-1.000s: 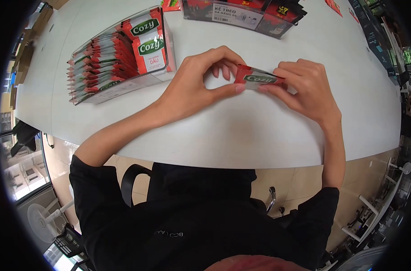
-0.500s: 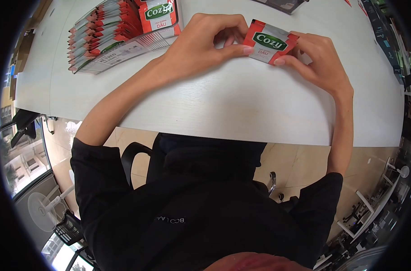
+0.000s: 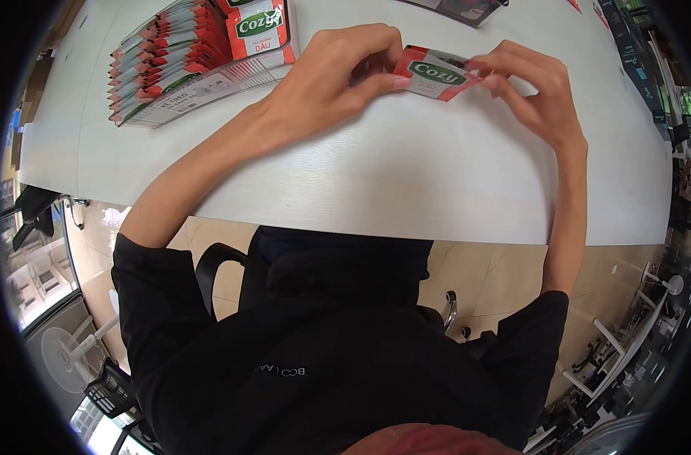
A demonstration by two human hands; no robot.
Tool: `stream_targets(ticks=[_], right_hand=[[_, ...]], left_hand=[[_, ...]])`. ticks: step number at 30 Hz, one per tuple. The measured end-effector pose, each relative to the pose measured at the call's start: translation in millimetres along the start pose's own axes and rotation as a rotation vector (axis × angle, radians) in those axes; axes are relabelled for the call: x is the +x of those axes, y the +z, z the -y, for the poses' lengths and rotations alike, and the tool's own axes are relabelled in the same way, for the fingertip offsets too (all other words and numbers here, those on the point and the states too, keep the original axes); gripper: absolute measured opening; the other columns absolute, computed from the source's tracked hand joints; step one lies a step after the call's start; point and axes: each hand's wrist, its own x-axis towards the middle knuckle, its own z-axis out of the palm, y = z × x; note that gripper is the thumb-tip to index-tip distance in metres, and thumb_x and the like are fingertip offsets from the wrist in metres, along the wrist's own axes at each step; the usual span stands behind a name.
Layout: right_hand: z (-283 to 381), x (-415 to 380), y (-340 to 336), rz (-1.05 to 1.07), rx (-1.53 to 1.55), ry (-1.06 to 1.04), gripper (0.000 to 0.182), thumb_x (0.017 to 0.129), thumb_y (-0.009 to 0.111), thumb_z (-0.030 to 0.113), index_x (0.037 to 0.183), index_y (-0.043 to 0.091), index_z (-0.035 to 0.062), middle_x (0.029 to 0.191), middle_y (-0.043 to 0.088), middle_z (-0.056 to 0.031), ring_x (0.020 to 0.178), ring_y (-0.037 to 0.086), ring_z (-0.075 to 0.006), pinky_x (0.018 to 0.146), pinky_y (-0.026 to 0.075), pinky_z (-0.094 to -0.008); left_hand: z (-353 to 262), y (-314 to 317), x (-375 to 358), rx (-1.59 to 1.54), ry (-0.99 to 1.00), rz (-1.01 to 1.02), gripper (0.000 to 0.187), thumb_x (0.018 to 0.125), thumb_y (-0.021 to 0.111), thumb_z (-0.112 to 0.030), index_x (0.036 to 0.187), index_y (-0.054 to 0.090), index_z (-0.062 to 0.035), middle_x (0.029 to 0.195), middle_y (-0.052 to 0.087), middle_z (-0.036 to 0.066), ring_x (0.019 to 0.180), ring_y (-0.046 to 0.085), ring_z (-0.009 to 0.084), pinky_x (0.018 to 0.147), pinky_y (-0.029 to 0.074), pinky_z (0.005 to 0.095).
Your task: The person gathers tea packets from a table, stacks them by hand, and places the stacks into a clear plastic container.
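A red and white tea sachet [image 3: 435, 76] with a green "Cozy" label is held over the white table, its top tilted back. My left hand [image 3: 345, 72] pinches its left edge between thumb and fingers. At its right edge, the thumb and forefinger of my right hand [image 3: 531, 87] close on the corner, the fingers slightly blurred. To the left stands a clear plastic tray [image 3: 201, 89] packed with a row of similar sachets [image 3: 179, 45]. Another sachet [image 3: 257, 30] faces forward in the tray's right part.
A dark clear-sided container [image 3: 467, 9] sits at the table's far edge. Dark boxes [image 3: 640, 64] line the right side. The table's front edge [image 3: 361, 231] runs just before my body, with a chair [image 3: 223, 262] beneath me.
The sachet has tilted back and shifted slightly left. My right hand's fingers have moved up to its right corner, while the left hand keeps its pinch. The camera view has shifted a little.
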Motion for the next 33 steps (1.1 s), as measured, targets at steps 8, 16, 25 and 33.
stream_targets(ticks=[8,16,25,33], right_hand=[[-36,-12,-2,0.044,-0.079,0.388,0.019,0.096,0.066,0.023,0.110,0.073,0.0118,0.074,0.062,-0.0024,0.061,0.053,-0.0105,0.058,0.043,-0.0272],[-3,2,12,0.062,-0.072,0.243,0.019,0.093,0.071,0.021,0.109,0.072,0.0101,0.084,0.061,-0.0047,0.062,0.054,-0.0126,0.059,0.046,-0.0288],[-1,11,32,-0.246,-0.275,0.201,0.039,0.086,0.077,0.020,0.124,0.068,0.0195,0.146,0.043,-0.0016,0.089,0.067,-0.0138,0.068,0.058,-0.0286],[-11,7,13,-0.169,-0.237,0.186,0.033,0.090,0.072,0.015,0.123,0.069,0.0177,0.141,0.052,-0.0004,0.088,0.067,-0.0129,0.071,0.057,-0.0289]], left_hand=[[2,-2,-2,-0.048,-0.088,0.020,0.023,0.090,0.076,-0.018,0.090,0.059,-0.0024,0.073,0.057,0.004,0.062,0.046,0.0094,0.056,0.039,0.0262],[6,2,-1,-0.038,-0.111,-0.055,0.021,0.098,0.066,-0.017,0.105,0.057,-0.0001,0.086,0.062,0.007,0.071,0.049,0.0106,0.065,0.042,0.0269],[8,7,-1,-0.148,-0.121,-0.102,0.024,0.099,0.063,-0.016,0.105,0.049,0.0028,0.079,0.061,0.015,0.066,0.052,0.0215,0.062,0.043,0.0349],[10,4,-1,-0.137,-0.127,-0.077,0.023,0.099,0.063,-0.016,0.105,0.051,0.0023,0.080,0.061,0.012,0.068,0.051,0.0186,0.064,0.043,0.0337]])
